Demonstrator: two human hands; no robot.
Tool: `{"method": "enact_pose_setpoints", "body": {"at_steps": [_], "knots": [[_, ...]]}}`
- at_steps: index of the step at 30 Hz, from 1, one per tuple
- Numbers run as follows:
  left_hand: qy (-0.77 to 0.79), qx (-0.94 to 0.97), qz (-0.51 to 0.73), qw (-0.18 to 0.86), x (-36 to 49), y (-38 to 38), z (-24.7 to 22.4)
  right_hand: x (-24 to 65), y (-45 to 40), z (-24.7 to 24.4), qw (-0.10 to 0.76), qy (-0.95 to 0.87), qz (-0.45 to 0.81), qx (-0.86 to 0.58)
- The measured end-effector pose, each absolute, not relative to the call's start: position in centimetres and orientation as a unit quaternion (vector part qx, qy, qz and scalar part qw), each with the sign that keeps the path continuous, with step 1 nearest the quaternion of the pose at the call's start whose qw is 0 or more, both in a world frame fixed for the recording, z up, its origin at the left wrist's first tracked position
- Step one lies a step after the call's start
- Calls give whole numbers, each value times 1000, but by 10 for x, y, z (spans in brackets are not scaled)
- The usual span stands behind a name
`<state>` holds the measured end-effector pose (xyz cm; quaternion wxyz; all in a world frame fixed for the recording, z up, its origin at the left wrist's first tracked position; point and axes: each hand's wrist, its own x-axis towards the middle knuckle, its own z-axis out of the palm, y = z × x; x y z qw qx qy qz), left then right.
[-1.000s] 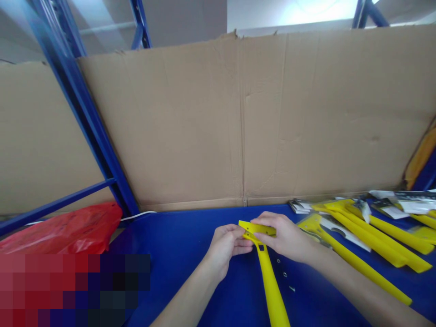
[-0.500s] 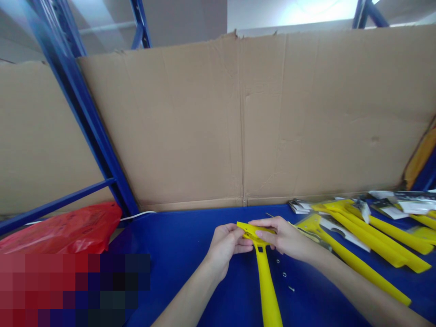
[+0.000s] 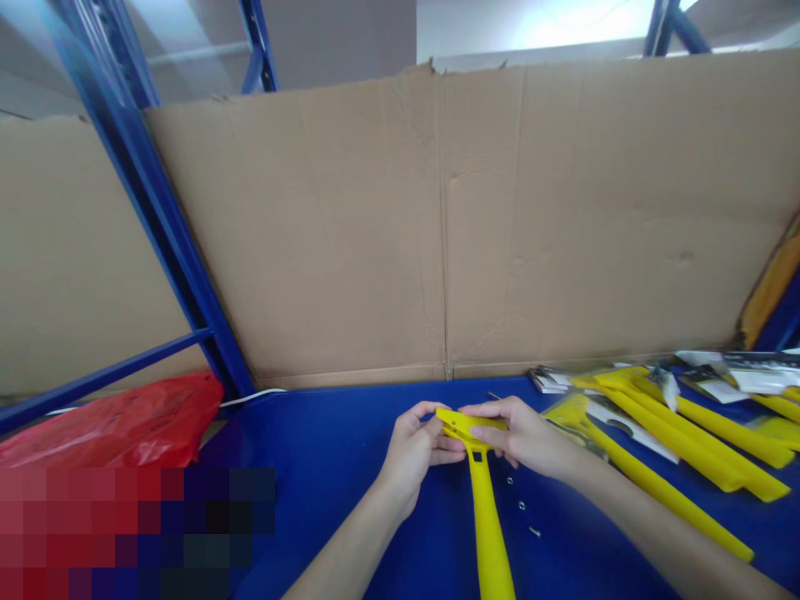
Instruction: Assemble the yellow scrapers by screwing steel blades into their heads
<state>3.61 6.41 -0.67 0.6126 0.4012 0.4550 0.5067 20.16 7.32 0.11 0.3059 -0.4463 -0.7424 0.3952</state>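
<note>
A yellow plastic long-handled tool (image 3: 486, 508) with a wide, flat head is held between my two hands, its handle pointing toward me. My left hand (image 3: 409, 450) pinches the left end of the head. Around the right end of the head, my right hand (image 3: 525, 437) is closed, with the thumb lying on top. A square hole shows where handle and head meet. On the blue table just right of the handle lie two small nuts (image 3: 522, 505) and a small screw (image 3: 535, 532). What the fingertips behind the head touch is hidden.
Several similar yellow tools (image 3: 662, 492) lie to the right, some in clear packaging. A thin metal piece (image 3: 493, 396) rests behind my right hand. At the left is a red plastic bag (image 3: 125, 421). A cardboard panel (image 3: 350, 242) backs the blue table (image 3: 300, 458), beside blue shelf posts (image 3: 187, 275).
The head of the yellow tool has tilted slightly, and its handle has shifted a little to the left. Both hands keep nearly the same grip.
</note>
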Motion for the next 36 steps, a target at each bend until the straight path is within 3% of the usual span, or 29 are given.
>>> {"method": "enact_pose_setpoints", "body": {"at_steps": [11,20,36], "knots": [[455,419,494,611,34,64,-5,207,70,5,318,-783,318,-430],[461,427,477,614,34,63,-7,205,72,2,289,-703,413,-501],[450,393,445,666,33,63,-6,204,79,1,363,-634,477,-488]]}}
